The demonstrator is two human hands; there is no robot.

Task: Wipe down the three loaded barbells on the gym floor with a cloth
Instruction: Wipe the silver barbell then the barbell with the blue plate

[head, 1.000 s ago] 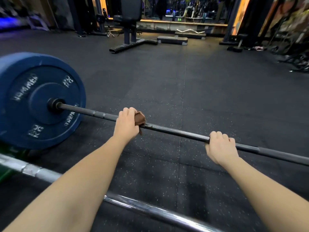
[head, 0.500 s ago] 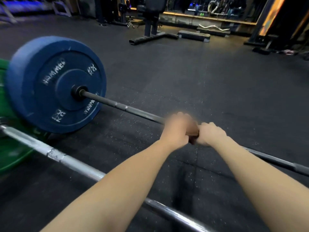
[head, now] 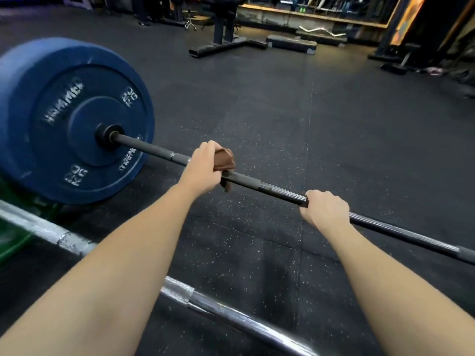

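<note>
While the right hand (head: 325, 210) grips the dark steel barbell shaft (head: 270, 188), the left hand (head: 203, 168) clutches a brown cloth (head: 224, 159) around it.

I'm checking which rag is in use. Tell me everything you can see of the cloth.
The cloth is a small brown rag, soft-looking and bunched, wrapped over the dark barbell shaft and gripped there by the left hand. A fold bulges out beside the hand, and a corner hangs below the bar.
</note>
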